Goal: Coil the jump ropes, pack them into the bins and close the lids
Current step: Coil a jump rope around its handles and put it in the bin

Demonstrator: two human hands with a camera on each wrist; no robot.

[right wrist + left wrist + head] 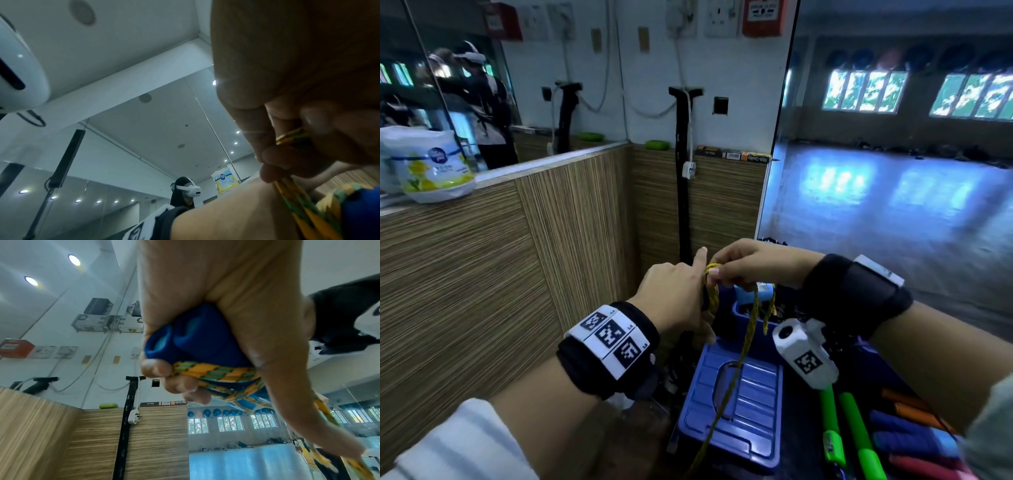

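- Mid-coil, by the look of it: left hand curled round two blue handles and the turns of yellow rope wound over them, index finger sticking up.
- Right hand just beside the left, fingertips pinching the rope's top loop, a narrow grip.
- Free length of rope hanging straight down from that pinch, long axis near upright, crossing the closed blue lid of the near bin (lower end out of sight past the picture's edge).
- Probably next: another turn round the handles; right hand nearer the slack, so likely the winding hand.
- Second blue bin behind the first, just below both hands; contents hard to tell.
- Green handles and red, orange and blue ones on the dark surface at right, close enough to snag the dangling tail.
- Wood-panelled wall at left, well apart.
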